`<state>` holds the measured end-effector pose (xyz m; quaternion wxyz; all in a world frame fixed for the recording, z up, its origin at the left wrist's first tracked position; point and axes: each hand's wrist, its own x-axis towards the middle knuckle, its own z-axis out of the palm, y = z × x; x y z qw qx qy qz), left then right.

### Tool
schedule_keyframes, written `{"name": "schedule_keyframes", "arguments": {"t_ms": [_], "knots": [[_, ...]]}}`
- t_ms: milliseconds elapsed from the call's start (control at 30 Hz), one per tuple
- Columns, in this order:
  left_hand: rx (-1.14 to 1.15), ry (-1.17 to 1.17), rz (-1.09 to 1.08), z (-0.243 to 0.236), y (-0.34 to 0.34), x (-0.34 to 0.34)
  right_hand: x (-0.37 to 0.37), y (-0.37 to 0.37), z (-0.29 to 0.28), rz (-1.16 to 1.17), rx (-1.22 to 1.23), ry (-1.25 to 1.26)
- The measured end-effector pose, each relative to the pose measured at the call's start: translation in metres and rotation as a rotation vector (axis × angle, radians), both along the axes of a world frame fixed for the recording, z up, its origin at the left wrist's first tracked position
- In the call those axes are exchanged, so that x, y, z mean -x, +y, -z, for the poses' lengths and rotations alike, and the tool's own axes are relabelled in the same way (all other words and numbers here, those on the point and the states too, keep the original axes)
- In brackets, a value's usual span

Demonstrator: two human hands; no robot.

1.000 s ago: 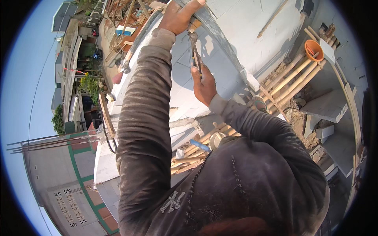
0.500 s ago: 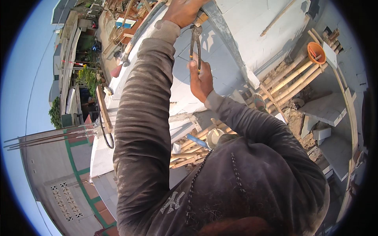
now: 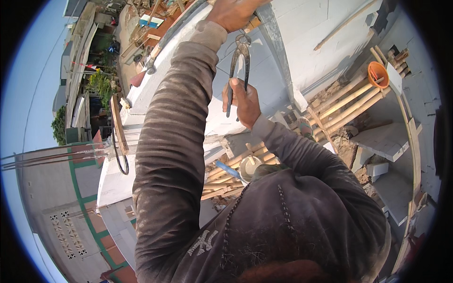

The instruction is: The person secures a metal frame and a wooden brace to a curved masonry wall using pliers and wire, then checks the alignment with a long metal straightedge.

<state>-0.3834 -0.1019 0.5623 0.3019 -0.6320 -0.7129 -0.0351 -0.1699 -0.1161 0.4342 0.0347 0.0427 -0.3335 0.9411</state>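
Note:
My right hand [image 3: 246, 104] is closed on a pair of dark steel end-cutting pincers [image 3: 243, 46], held upright with the thumb across the handles. The handles stand apart. Their jaws reach up to a thin wire [image 3: 239, 37] beside a wooden block [image 3: 251, 23]; whether they bite on it I cannot tell. At the top edge my left hand [image 3: 232, 14] is over the upper end of a long grey board [image 3: 276, 47], close above the jaws. The picture's edge cuts off its fingers, so its grip is hidden.
A hammer [image 3: 150, 67] lies on the white block wall at left. Bent steel bar [image 3: 123, 162] and a timber piece [image 3: 119, 125] stick out there. Bamboo poles [image 3: 351, 106] with an orange bucket [image 3: 379, 75] are at right. Below my arms sits a pale round container [image 3: 250, 166].
The pincers have come down slightly and turned, and their handles now show wider apart. My left hand has shifted a little to the right in the picture.

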Motion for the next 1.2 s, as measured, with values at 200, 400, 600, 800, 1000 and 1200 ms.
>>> {"name": "schedule_keyframes", "arguments": {"t_ms": [200, 400, 600, 800, 1000, 1200], "knots": [[-0.043, -0.119, 0.084, -0.007, 0.002, 0.003, 0.007, 0.002, 0.006, 0.095, -0.087, -0.006], [-0.108, -0.074, 0.070, -0.026, 0.001, -0.026, 0.005, 0.002, 0.005, 0.100, -0.202, -0.024], [-0.528, -0.575, -0.218, -0.009, -0.013, -0.106, 0.017, -0.001, 0.036, 0.165, -0.258, -0.047], [-0.836, -0.648, -0.554, 0.057, -0.013, -0.171, 0.024, -0.035, 0.129, 0.116, -0.458, 0.169], [-0.767, -0.930, -0.524, 0.068, -0.015, -0.152, 0.036, -0.040, 0.149, -0.222, -0.099, 0.077], [-0.681, -0.992, -0.524, 0.054, -0.036, -0.142, 0.066, 0.002, 0.089, 0.068, -0.579, 0.210]]}}
